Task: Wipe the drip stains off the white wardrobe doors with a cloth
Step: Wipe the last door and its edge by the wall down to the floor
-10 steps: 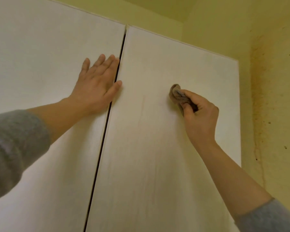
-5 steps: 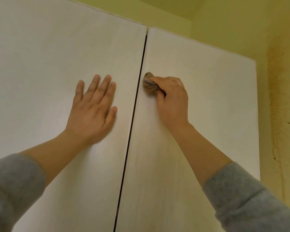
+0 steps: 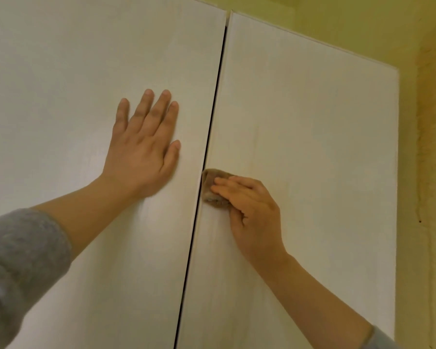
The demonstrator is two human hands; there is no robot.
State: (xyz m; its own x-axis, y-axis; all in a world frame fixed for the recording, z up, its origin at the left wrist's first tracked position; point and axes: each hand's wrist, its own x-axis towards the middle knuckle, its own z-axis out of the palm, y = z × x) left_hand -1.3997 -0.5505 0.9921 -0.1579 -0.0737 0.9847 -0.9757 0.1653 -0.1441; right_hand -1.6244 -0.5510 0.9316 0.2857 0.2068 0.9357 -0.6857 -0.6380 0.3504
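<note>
cloth [image 3: 209,183] half hidden, right hand [image 3: 254,215] over it

The left hand [image 3: 142,149] lies flat on the left door [image 3: 61,96]; the right hand [image 3: 252,212] presses a brown cloth [image 3: 209,182] against the right door [image 3: 312,147].

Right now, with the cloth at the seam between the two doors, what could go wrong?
1. The cloth sits at the right door's inner edge, so it may snag or slip into the dark gap.
2. The left hand lies flat on the left door only; the right door could give under the right hand's pressure.
3. The bunched cloth might smear stains rather than lift them.
</note>
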